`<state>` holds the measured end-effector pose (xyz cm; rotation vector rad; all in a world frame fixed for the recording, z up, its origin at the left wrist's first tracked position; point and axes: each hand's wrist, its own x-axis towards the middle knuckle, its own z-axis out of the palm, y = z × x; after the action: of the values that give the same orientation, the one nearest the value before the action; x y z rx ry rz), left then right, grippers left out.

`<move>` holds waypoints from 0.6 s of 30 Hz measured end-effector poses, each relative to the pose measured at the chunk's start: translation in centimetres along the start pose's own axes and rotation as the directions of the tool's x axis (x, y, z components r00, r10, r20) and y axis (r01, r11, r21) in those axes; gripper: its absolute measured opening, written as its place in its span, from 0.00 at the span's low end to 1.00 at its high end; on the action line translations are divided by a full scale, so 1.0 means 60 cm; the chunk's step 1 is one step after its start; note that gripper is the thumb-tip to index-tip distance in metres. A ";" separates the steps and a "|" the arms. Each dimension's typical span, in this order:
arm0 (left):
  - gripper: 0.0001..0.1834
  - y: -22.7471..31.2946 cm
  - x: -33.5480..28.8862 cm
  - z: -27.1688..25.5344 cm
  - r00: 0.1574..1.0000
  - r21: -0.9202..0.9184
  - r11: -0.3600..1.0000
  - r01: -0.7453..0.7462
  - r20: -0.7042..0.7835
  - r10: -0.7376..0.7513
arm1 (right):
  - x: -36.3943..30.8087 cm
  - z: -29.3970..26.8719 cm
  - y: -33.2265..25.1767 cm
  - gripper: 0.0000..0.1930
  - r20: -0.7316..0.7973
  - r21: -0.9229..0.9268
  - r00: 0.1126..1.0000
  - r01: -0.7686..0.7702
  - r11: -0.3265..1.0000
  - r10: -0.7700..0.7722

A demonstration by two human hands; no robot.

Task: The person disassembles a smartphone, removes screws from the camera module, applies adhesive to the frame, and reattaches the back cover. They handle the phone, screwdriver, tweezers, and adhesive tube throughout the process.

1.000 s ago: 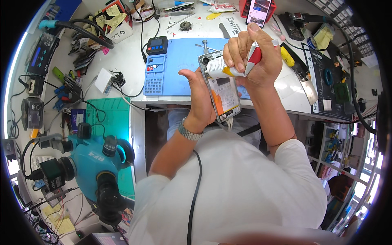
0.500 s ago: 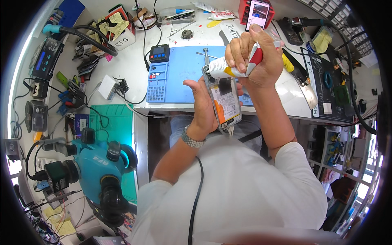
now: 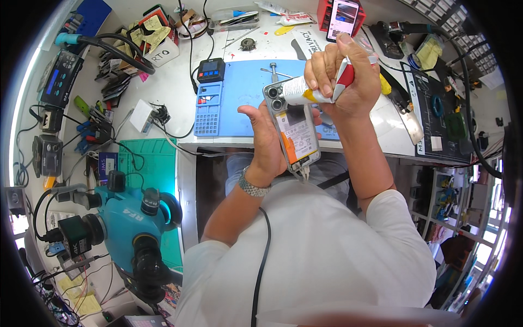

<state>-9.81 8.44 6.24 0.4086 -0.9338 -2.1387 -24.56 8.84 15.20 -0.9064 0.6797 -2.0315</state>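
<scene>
An opened smartphone [image 3: 296, 131] lies tilted in my left hand [image 3: 267, 141], whose thumb stands out to the side while the fingers reach around behind it. Its back cover is off, baring a battery, an orange strip and round camera lenses at the top left. A cable plug [image 3: 304, 173] hangs at its lower end. In my right hand [image 3: 351, 82] is a white, yellow and red squeeze tube [image 3: 298, 91], gripped by the red end. The tube lies over the phone's top, just right of the lenses; its tip is hard to make out.
Beneath my hands lies a blue work mat [image 3: 239, 114] with a small black device [image 3: 210, 70] on its corner. A screwdriver [image 3: 273, 71] rests beyond the phone. At left stand a teal microscope [image 3: 133, 218] and a green mat [image 3: 147, 152]. A lit phone [image 3: 343, 22] leans at the back.
The tube has shifted slightly right across the phone's top. The phone has moved a little left, and its camera lenses, partly covered before, now show plainly.
</scene>
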 end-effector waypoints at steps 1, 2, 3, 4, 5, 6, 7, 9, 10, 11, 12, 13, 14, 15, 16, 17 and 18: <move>0.60 0.000 0.000 -0.001 1.000 -0.003 1.000 -0.003 0.006 0.003 | 0.002 0.001 0.000 0.22 0.014 -0.001 1.000 0.022 1.000 -0.022; 0.60 -0.001 0.000 -0.001 1.000 -0.005 1.000 -0.001 0.009 0.001 | 0.003 0.001 0.000 0.22 0.023 -0.008 0.999 0.041 0.999 -0.041; 0.60 -0.001 -0.001 -0.001 1.000 -0.007 1.000 0.002 0.013 -0.002 | 0.004 0.000 0.000 0.21 0.034 0.005 0.999 0.042 0.999 -0.042; 0.60 0.000 -0.001 0.000 1.000 -0.009 1.000 0.004 0.014 -0.004 | 0.005 -0.002 0.000 0.21 0.040 0.013 0.998 0.040 0.999 -0.040; 0.60 0.000 -0.001 0.000 1.000 -0.010 1.000 0.007 0.016 -0.006 | 0.005 -0.003 0.001 0.21 0.033 0.017 0.999 0.038 0.999 -0.038; 0.60 0.000 -0.001 0.000 1.000 -0.012 1.000 0.009 0.017 -0.008 | 0.005 -0.005 0.001 0.21 0.044 0.018 0.998 0.036 0.999 -0.037; 0.60 0.000 -0.002 0.000 1.000 -0.011 1.000 0.009 0.008 -0.009 | 0.003 -0.007 0.001 0.21 0.042 0.015 0.999 0.034 0.999 -0.034; 0.60 0.001 -0.002 0.001 1.000 -0.004 1.000 0.014 -0.016 -0.014 | 0.000 -0.009 0.003 0.22 0.044 0.013 0.999 0.014 1.000 -0.014; 0.60 0.002 -0.002 0.001 1.000 -0.004 1.000 0.003 -0.008 -0.003 | -0.001 -0.010 0.004 0.22 0.048 0.014 0.999 -0.004 1.000 0.004; 0.60 0.003 -0.002 0.001 1.000 0.001 1.000 -0.003 -0.006 0.003 | -0.002 -0.011 0.005 0.22 0.052 0.015 0.998 -0.023 1.000 0.022; 0.60 0.005 -0.001 0.001 1.000 0.010 1.000 -0.005 -0.004 0.005 | -0.003 -0.011 0.006 0.22 0.060 0.017 0.998 -0.019 1.000 0.018; 0.61 0.008 0.000 0.001 1.000 -0.005 1.000 -0.005 -0.006 0.005 | -0.004 -0.012 0.007 0.22 0.067 0.018 0.998 -0.016 1.000 0.014; 0.61 0.011 0.000 0.002 1.000 -0.014 1.000 -0.001 -0.009 0.001 | -0.005 -0.013 0.008 0.22 0.065 0.014 0.998 -0.019 1.000 0.018; 0.61 0.013 0.000 0.003 1.000 -0.024 1.000 0.003 -0.012 -0.003 | -0.006 -0.014 0.007 0.22 0.062 0.014 0.998 -0.028 1.000 0.027; 0.59 0.013 -0.001 0.005 0.999 -0.036 0.999 -0.005 -0.037 0.004 | -0.007 -0.014 0.007 0.22 0.051 0.009 0.998 -0.043 0.999 0.042; 0.58 0.012 -0.002 0.009 0.998 -0.048 0.999 -0.014 -0.063 0.011 | -0.009 -0.015 0.006 0.22 0.031 0.011 0.998 -0.058 0.998 0.058; 0.57 0.012 -0.003 0.011 0.997 -0.071 0.997 -0.030 -0.071 0.025 | -0.010 -0.014 0.006 0.23 0.059 0.006 0.997 -0.058 0.998 0.057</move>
<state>-9.65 8.58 7.24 0.4286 -0.8157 -2.1125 -24.78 9.28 14.19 -0.9279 0.6582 -1.9480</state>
